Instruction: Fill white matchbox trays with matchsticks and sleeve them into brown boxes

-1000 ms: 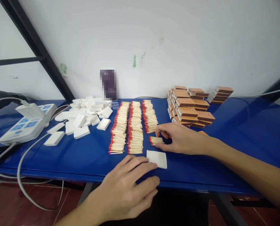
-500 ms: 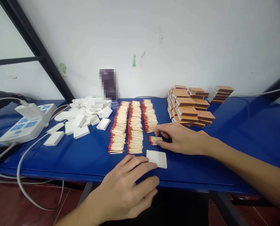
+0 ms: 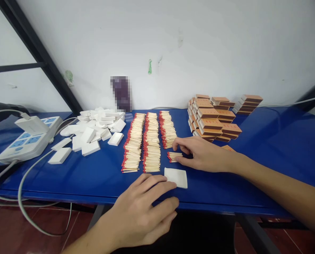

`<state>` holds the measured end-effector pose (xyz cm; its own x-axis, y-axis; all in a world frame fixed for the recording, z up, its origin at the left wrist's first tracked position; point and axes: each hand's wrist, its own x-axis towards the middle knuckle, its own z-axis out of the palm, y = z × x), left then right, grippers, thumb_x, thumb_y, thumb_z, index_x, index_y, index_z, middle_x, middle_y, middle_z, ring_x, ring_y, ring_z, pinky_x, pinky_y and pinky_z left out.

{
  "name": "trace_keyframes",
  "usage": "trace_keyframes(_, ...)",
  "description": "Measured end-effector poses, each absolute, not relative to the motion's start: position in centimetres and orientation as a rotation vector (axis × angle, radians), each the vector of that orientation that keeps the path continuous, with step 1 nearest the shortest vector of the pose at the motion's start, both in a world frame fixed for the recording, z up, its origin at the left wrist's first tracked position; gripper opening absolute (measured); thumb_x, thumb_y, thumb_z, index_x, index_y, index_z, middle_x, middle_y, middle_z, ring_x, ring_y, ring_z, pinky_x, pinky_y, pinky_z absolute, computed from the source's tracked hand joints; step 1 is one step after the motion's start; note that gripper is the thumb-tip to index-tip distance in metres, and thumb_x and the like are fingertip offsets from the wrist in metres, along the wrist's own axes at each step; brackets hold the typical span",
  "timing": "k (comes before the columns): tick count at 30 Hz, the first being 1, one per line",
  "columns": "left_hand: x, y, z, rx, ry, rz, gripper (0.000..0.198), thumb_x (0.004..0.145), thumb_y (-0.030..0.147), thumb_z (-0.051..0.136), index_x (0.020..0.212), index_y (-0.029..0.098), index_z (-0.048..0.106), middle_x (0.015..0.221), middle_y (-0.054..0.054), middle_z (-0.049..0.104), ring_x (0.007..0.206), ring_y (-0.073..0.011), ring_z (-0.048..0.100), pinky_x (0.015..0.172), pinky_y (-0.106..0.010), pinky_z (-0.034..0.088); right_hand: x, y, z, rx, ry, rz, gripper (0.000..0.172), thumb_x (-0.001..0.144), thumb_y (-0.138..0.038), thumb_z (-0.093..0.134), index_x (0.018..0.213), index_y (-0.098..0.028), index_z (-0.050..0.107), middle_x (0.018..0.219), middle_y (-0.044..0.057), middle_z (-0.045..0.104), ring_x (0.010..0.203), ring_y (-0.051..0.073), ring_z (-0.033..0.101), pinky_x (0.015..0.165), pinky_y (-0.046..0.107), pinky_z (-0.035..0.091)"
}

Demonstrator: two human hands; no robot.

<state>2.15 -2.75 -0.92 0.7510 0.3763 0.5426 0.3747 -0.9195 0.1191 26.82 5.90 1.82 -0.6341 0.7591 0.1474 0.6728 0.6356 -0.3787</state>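
My left hand (image 3: 147,208) lies at the table's front edge with its fingers stretched and slightly apart. Two of its fingertips touch the left side of a shallow white matchbox tray (image 3: 179,177). Farther back, my right hand (image 3: 200,154) curves over the right end of a small group of red-headed matches (image 3: 172,156). Its thumb rests against that group, while the index fingertip is by the near end of the right-hand row of matches (image 3: 168,132); the two tips are apart. Two longer rows of matches (image 3: 151,144) lie to the left.
White matchbox trays (image 3: 91,135) are heaped on the left, beside a power strip (image 3: 27,141) with cables. Orange matchboxes (image 3: 210,123) are stacked at the right, with a smaller stack (image 3: 247,104) behind. A pixelated dark object (image 3: 122,93) leans on the wall.
The view has shifted very slightly. Both hands, the white tray and the matches stay essentially where they were.
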Motion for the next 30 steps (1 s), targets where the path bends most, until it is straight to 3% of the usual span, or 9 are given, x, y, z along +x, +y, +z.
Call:
trace_keyframes(7,2.17,-2.81,-0.86,2.934,0.633,0.904,0.015,0.092,0.014,0.058,0.104,0.015,0.067,0.115,-0.009,0.069,0.109,-0.0261,0.061,0.09,-0.04,0.052,26.84,5.95,1.63,-1.127,-2.553,0.437,0.022,0.097,-0.042,0.051,0.089,-0.022,0.052,0.061,-0.006,0.044,0.055,0.013,0.041,0.057,0.028,0.027)
trace_keyframes(30,2.16,-2.7,-0.9,2.935,0.62,0.911,0.015,0.092,0.014,0.058,0.104,0.015,0.066,0.115,-0.009,0.068,0.108,-0.026,0.06,0.09,-0.04,0.052,26.67,6.09,1.58,-1.146,-2.538,0.465,0.022,0.098,-0.036,0.048,0.082,-0.022,0.05,0.063,-0.005,0.046,0.057,0.013,0.04,0.058,0.028,0.028)
